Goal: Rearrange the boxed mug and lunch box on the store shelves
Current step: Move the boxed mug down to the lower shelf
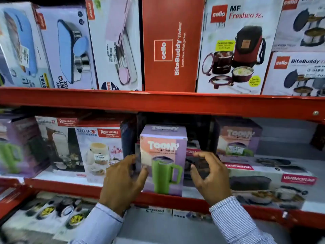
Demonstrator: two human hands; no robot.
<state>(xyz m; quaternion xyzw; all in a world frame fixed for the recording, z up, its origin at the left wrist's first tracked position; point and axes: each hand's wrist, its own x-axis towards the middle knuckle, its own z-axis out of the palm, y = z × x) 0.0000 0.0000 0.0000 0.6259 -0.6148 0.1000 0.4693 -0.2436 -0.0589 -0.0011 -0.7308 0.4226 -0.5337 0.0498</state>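
Observation:
A lilac "Toony" mug box (164,155) with a green mug pictured on it stands upright at the front of the middle red shelf (158,198). My left hand (123,180) rests against the box's left side, fingers touching its lower left corner. My right hand (209,175) hovers just right of the box with fingers curled and spread, apart from it. On the upper shelf an orange Cello BiteBuddy lunch box carton (170,46) stands upright directly above.
Lunch box cartons fill the upper shelf, such as a white Cello Freshco box (233,50). A Rishabh Sedan box (100,150) stands left of the mug box, another Toony box (239,138) sits on flat Varmora boxes (267,176) at the right. The upper shelf beam (158,101) overhangs.

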